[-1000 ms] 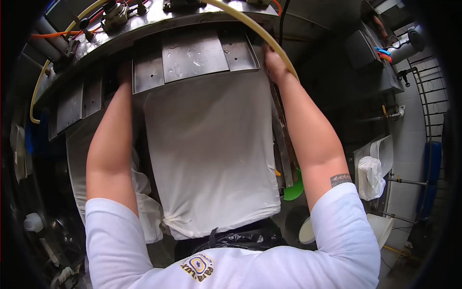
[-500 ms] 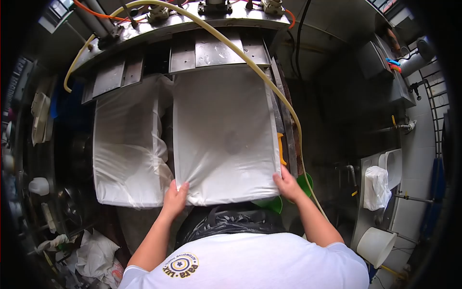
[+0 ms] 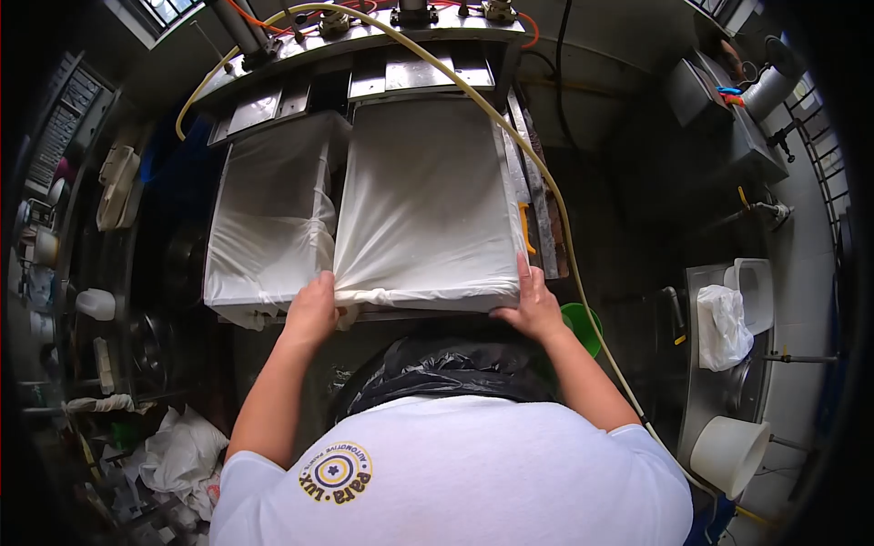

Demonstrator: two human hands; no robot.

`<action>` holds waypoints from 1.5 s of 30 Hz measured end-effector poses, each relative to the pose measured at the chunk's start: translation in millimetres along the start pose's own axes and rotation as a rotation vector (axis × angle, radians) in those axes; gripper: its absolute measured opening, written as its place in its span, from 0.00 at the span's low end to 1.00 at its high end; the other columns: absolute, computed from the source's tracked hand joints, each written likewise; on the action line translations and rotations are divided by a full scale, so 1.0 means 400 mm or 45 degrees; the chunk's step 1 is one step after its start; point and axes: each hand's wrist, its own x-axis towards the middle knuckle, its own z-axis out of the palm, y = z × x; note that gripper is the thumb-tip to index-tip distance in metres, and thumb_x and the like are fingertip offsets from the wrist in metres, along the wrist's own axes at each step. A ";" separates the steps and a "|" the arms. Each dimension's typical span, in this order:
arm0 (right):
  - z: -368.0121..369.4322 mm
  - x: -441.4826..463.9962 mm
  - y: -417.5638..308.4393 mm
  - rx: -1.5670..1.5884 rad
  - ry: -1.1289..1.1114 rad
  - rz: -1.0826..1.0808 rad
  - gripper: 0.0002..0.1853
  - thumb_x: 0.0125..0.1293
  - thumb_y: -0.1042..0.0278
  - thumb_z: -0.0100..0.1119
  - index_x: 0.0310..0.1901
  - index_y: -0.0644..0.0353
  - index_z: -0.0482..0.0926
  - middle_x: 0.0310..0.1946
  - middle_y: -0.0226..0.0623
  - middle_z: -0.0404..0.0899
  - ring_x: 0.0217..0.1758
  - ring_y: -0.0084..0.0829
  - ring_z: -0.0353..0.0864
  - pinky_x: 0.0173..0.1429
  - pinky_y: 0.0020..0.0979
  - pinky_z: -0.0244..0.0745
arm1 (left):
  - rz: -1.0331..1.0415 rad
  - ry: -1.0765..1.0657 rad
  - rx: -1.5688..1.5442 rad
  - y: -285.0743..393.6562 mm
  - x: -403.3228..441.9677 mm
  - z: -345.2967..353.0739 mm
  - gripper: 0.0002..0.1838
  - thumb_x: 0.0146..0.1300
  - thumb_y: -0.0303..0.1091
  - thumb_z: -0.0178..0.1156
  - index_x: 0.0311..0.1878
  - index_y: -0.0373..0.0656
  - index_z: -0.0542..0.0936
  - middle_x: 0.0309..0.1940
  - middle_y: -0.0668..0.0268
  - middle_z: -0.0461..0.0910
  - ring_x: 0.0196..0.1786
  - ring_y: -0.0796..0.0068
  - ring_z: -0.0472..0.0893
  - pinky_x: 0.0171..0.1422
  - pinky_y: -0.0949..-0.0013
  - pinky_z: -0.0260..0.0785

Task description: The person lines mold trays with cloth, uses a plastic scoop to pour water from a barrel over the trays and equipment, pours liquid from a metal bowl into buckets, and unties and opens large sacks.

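Note:
A large rectangular mould box (image 3: 423, 182) covered with white cloth lies in front of me, its cloth creased toward the near left corner. At that corner my left hand (image 3: 314, 308) is closed on the bunched cloth. My right hand (image 3: 537, 308) rests against the near right corner, thumb along the front and index finger stretched up the side, the fingers apart. Left of this box, a second cloth-covered box (image 3: 269, 214) has loose folds along its right side and front. Metal plates (image 3: 419, 73) of a press stand at the far ends of both boxes.
A pale hose (image 3: 546, 182) arcs over the press and down the right side. Beside the box are a yellow handle (image 3: 525, 229) and a green bucket (image 3: 581, 328). White tubs (image 3: 728, 455) stand at right. White sacks (image 3: 187, 455) lie at lower left.
The view has shifted, so both boxes appear higher. Creases in the right box's cloth now run toward my left hand. My right hand's thumb and index finger have spread around the corner.

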 end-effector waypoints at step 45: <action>0.258 1.066 0.114 -0.452 -0.368 0.616 0.40 0.78 0.39 0.45 0.82 0.55 0.52 0.82 0.51 0.52 0.86 0.47 0.51 0.86 0.42 0.49 | -0.394 0.266 -0.505 -0.151 0.951 0.133 0.27 0.69 0.41 0.62 0.64 0.29 0.76 0.57 0.37 0.80 0.60 0.38 0.81 0.65 0.47 0.74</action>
